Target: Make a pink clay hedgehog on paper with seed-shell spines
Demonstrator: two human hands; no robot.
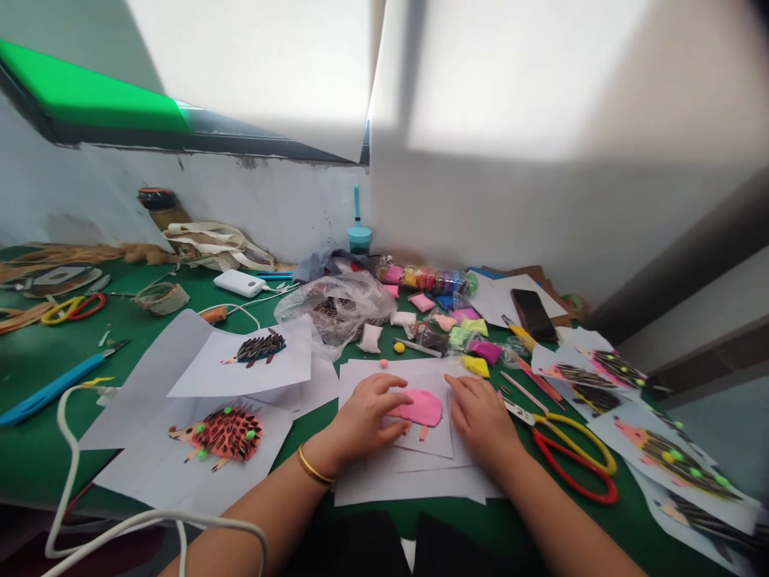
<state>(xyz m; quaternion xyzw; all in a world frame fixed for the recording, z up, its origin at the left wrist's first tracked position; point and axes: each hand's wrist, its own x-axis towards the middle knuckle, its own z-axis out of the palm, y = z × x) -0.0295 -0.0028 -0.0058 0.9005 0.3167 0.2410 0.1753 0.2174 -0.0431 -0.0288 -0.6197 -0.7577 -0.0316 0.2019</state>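
A flat pink clay shape [422, 408] with small orange legs sits on a white paper card [441, 445] in front of me. My left hand [371, 413] rests at the card's left side, fingers curved and apart, tips over the clay's left end, which they partly hide. Along the card's right edge lies my right hand [484, 413], fingers stretched out on the paper, holding nothing. More white sheets [360, 485] are stacked underneath. Just beyond the card are a small pink clay ball [384, 365] and a yellow ball [399, 347].
Red-and-yellow scissors [577, 457] lie right of my right hand. Finished hedgehog pictures [225, 437] are on both sides. Behind are a plastic bag of dark seeds [336, 308], clay packets [477, 366] and a phone [533, 314]. A white cable [72, 465] loops at left.
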